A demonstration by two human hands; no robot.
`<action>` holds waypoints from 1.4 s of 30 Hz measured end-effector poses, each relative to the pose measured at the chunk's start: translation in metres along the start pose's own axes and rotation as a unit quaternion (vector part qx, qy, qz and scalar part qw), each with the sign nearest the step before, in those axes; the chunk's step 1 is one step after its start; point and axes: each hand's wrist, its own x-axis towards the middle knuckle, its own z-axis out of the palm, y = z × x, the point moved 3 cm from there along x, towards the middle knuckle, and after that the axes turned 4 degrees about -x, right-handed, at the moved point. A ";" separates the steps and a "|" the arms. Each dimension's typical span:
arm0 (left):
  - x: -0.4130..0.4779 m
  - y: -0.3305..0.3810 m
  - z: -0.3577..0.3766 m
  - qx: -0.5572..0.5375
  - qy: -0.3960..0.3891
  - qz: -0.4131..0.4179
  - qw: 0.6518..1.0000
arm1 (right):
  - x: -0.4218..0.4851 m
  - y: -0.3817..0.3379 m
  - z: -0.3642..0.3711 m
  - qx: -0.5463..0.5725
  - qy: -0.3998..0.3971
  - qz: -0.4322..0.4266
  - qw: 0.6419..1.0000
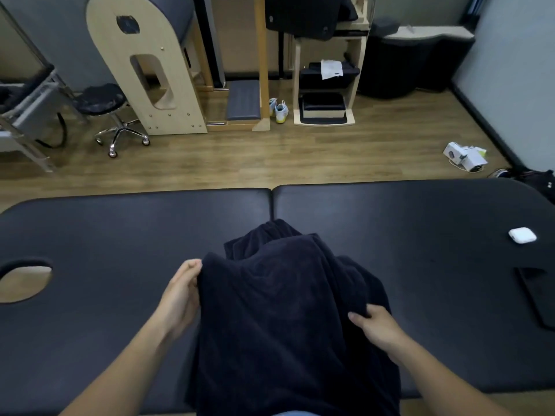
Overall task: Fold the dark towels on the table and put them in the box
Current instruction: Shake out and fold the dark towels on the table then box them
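- The table (120,235), padded and dark, spans the whole view; a seam splits it into two halves near the middle.
- An oval hole (24,280) is cut through the table's far left end, and wood floor shows through it.
- Beyond the table on the floor (270,157), at the left, a stool (105,100) on castors stands beside a tall wooden arch (144,70).
- The left hand (183,292) is at the towel's upper left edge. Its fingers and thumb are curled and pinch that edge, which is lifted off the table.
- The towel (285,310), dark and bunched, lies between the two hands. Its far end rests on the table just past the seam, its middle is raised in loose folds, and its near end hangs over the table's near edge.
- A pair of pale shoes (279,111) sits on the floor behind it, next to a wooden shelf (327,85).
- The right hand (375,325) is at the towel's right edge, nearer the camera than the left hand. Its fingers curl into the cloth and grip a fold there.
- White boxes (465,156) lie on the floor at the far right.
- A small white case (522,235) rests on the table's right half, well apart from the towel.
- A flat dark piece (537,295) lies at the table's right edge, near the case; what it is cannot be told.
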 end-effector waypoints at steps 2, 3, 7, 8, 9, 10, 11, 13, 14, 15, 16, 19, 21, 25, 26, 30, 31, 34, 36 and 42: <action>-0.010 -0.014 0.000 0.074 -0.029 -0.054 0.995 | 0.001 -0.020 -0.006 0.029 -0.008 -0.019 0.999; -0.017 -0.019 0.002 0.141 -0.060 -0.095 0.984 | -0.002 -0.038 -0.012 0.061 -0.018 -0.024 0.998; -0.008 0.046 0.028 0.076 -0.093 -0.007 0.993 | -0.019 -0.124 -0.083 0.270 -0.010 -0.091 0.958; -0.004 0.071 0.038 0.008 -0.081 0.025 0.996 | -0.027 -0.146 -0.101 0.327 -0.024 -0.125 0.936; -0.005 0.091 0.048 -0.044 -0.071 0.034 0.996 | -0.034 -0.161 -0.110 0.363 -0.054 -0.143 0.919; -0.001 0.095 0.053 -0.062 -0.075 0.020 0.995 | -0.038 -0.166 -0.111 0.354 -0.076 -0.140 0.922; -0.002 0.090 0.057 -0.038 -0.087 -0.013 0.995 | -0.037 -0.162 -0.105 0.320 -0.101 -0.126 0.933; -0.008 0.053 0.057 0.053 -0.132 -0.112 0.983 | -0.030 -0.131 -0.078 0.182 -0.128 -0.081 0.972; -0.014 0.031 0.054 0.098 -0.160 -0.144 0.972 | -0.027 -0.114 -0.064 0.106 -0.143 -0.065 0.982; -0.024 0.017 0.052 0.133 -0.186 -0.160 0.960 | -0.028 -0.101 -0.054 0.049 -0.160 -0.059 0.984; -0.030 0.011 0.049 0.160 -0.200 -0.160 0.953 | -0.031 -0.092 -0.050 0.032 -0.182 -0.060 0.981; -0.033 0.032 0.044 0.108 -0.217 -0.111 0.964 | -0.042 -0.102 -0.061 0.150 -0.198 -0.080 0.965; -0.031 0.074 0.048 -0.041 -0.297 -0.057 0.952 | -0.048 -0.129 -0.093 0.257 -0.167 -0.150 0.940; -0.044 0.111 0.071 -0.057 -0.329 0.028 0.942 | -0.068 -0.171 -0.112 0.512 -0.179 -0.214 0.812; -0.043 0.099 0.073 0.008 -0.273 0.020 0.962 | -0.057 -0.162 -0.114 0.501 -0.109 -0.159 0.844; -0.054 0.021 0.062 0.214 -0.245 -0.085 0.942 | -0.057 -0.090 -0.062 0.339 -0.099 -0.011 0.936; -0.054 0.011 0.055 0.202 -0.226 -0.108 0.947 | -0.058 -0.074 -0.055 0.328 -0.136 0.004 0.935; -0.052 0.032 0.044 -0.028 -0.263 -0.053 0.963 | -0.078 -0.079 -0.067 0.351 -0.188 -0.043 0.916; -0.055 0.068 0.046 -0.227 -0.327 0.008 0.917 | -0.092 -0.109 -0.087 0.427 -0.203 -0.165 0.865; -0.056 0.075 0.074 0.166 -0.201 -0.028 0.965 | -0.089 -0.125 -0.097 0.436 -0.244 -0.179 0.847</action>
